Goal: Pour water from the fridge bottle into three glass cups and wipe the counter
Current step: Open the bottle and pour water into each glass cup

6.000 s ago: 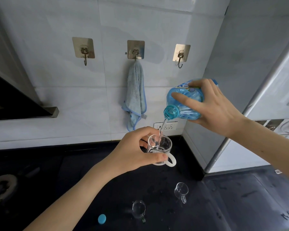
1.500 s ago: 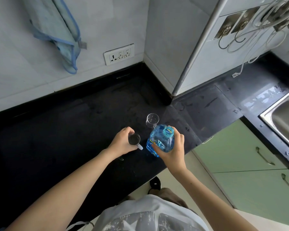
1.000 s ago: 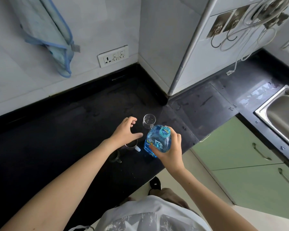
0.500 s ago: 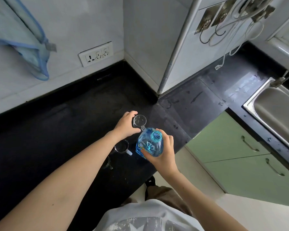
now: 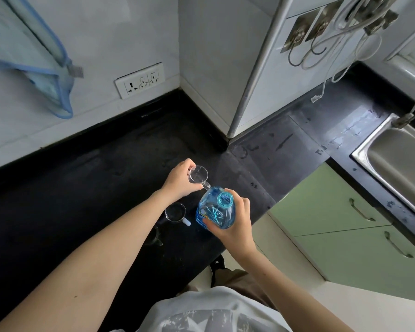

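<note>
Fingers of the left hand point(image 5: 180, 182) are gripping a glass cup point(image 5: 198, 174) over the black counter point(image 5: 86, 188). Right hand point(image 5: 235, 222) is gripping the uncapped blue bottle point(image 5: 215, 209), upright, just beside a second cup point(image 5: 175, 212) on the counter.

Black counter point(image 5: 82, 192) bearing 2 cups point(image 5: 175, 212).
</note>
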{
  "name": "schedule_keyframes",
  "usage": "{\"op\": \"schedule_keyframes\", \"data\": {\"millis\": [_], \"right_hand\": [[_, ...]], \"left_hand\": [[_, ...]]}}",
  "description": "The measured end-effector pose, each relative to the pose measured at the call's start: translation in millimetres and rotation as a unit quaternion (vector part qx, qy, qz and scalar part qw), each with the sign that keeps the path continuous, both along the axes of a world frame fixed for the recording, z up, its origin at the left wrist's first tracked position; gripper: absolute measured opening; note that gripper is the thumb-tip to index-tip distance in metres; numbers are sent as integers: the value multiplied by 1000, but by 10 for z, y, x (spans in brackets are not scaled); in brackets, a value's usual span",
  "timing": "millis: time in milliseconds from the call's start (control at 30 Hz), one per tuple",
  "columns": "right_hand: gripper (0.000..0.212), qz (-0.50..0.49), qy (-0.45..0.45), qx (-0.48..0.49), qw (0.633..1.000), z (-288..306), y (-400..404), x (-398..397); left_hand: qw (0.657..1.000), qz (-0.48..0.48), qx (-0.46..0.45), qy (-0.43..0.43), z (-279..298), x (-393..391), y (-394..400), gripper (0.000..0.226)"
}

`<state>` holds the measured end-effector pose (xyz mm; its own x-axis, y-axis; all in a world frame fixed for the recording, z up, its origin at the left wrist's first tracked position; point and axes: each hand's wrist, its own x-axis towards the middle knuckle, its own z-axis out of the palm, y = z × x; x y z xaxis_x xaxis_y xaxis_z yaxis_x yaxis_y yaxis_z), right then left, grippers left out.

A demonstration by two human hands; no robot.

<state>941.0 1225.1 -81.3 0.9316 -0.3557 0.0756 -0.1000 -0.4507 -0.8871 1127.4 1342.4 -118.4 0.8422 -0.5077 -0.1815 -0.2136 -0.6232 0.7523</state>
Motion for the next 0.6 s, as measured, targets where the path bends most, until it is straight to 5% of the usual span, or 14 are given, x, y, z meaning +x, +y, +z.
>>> {"op": "schedule_keyframes", "data": {"millis": [600], "right_hand": [[83, 92, -5, -25, 995, 86, -197, 296]], "left_hand": [[985, 109, -123, -59, 927, -479, 772, 44]]}}
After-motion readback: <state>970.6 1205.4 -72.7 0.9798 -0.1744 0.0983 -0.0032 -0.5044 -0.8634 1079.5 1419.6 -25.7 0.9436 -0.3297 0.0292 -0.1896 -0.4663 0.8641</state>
